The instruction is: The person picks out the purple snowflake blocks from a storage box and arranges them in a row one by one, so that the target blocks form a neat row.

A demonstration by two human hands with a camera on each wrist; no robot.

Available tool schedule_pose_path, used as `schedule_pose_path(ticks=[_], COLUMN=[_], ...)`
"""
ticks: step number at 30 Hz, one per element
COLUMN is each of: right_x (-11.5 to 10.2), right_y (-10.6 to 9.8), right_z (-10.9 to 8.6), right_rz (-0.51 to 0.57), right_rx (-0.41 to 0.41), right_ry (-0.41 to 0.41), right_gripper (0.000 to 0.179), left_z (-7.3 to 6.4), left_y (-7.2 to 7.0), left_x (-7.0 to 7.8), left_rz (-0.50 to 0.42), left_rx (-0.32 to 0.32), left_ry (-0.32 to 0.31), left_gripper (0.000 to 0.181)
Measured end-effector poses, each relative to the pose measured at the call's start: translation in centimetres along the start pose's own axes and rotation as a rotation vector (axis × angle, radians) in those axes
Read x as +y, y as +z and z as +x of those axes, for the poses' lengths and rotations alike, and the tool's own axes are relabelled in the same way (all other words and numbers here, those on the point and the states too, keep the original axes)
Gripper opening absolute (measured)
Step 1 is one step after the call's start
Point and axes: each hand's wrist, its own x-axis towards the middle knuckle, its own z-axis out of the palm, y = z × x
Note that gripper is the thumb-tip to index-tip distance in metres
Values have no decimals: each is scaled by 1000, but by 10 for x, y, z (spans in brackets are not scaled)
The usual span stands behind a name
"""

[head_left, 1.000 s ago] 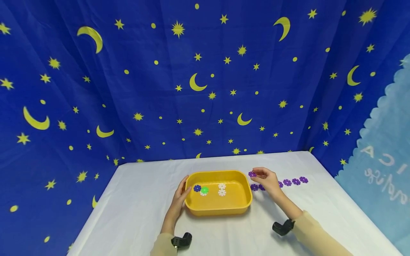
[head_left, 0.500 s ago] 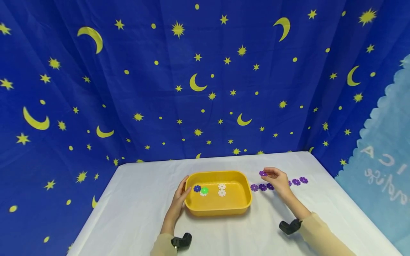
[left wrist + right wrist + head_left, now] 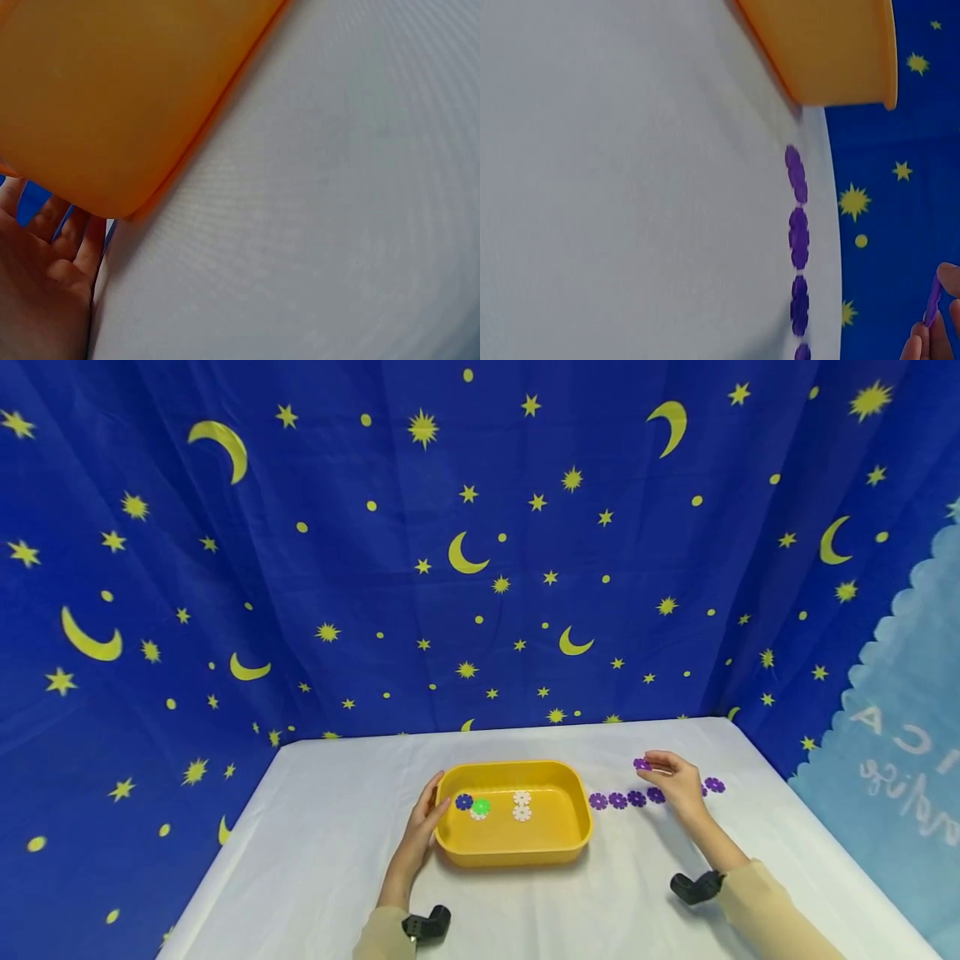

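My left hand (image 3: 418, 828) grips the left end of a yellow plastic tray (image 3: 513, 857), thumb over the rim and fingers along the outside. In the left wrist view, those fingers (image 3: 71, 232) show beside the orange-looking tray wall (image 3: 135, 97). Between thumb and fingertips, my right hand (image 3: 678, 783) pinches a purple snowflake disc (image 3: 642, 764) above the table. Below it runs a row of purple snowflake discs (image 3: 617, 801) on the white cloth, partly hidden by that hand. The right wrist view shows the pinched disc (image 3: 933, 301) edge-on and part of the row (image 3: 799, 238).
Inside the tray lie a dark blue disc (image 3: 464, 802), a green disc (image 3: 482, 807) partly over a white one, and two more white discs (image 3: 522, 812). A white cloth (image 3: 345, 827) covers the table. Blue star-patterned curtain (image 3: 375, 610) stands behind it.
My right hand has moved rightward along the row with the purple snowflake disc, uncovering more discs at the left. The left hand keeps its place on the tray. The head view has shifted slightly.
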Motion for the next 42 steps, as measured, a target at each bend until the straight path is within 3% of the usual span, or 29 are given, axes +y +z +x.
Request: schedule_pose_path(ticks=[10, 22, 30, 42], right_x=[9, 24, 30, 45], right_y=[-18, -37, -52, -71], right_z=[8, 14, 18, 22], right_rz=[-29, -115, -70, -135], right_rx=[84, 159, 229, 286], right_ry=[-9, 77, 119, 197], right_gripper=[41, 39, 41, 40], left_z=[1, 1, 0, 1], left_y=[0, -1, -2, -1], left_x=[1, 2, 0, -1], left_rz=[23, 6, 8, 5], left_rx=[20, -2, 6, 5], left_ry=[-20, -11, -10, -13], left_gripper=[61, 61, 60, 60])
